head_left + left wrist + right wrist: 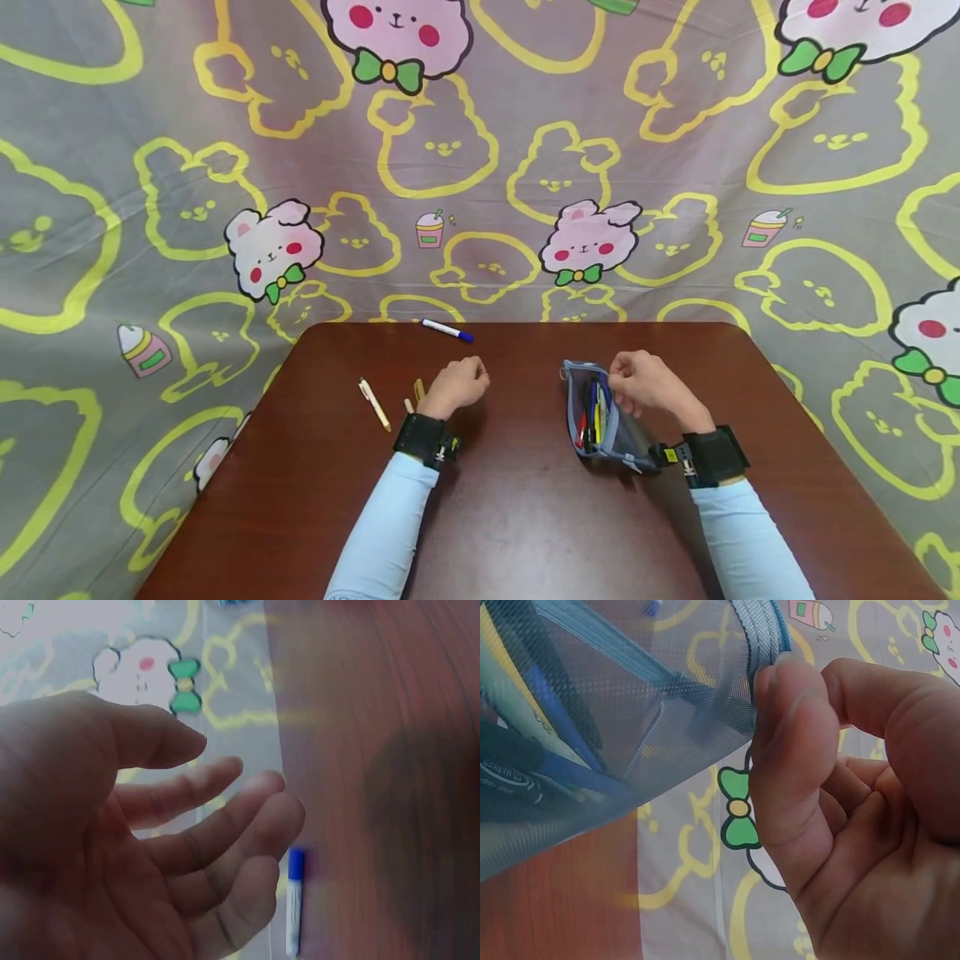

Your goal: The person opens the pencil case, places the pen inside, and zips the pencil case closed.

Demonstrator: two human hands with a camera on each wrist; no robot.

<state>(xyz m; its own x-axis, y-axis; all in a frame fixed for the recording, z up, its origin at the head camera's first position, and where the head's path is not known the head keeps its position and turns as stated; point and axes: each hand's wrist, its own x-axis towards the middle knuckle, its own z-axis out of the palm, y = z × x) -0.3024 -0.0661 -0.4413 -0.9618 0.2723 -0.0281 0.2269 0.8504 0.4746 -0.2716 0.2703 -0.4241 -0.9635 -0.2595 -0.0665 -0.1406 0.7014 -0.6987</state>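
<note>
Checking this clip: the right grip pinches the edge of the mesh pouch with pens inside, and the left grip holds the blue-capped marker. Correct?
Not quite: the left grip holds nothing, as the left wrist view shows. The blue-capped marker lies near the table's far edge in the head view. The rest stands.
</note>
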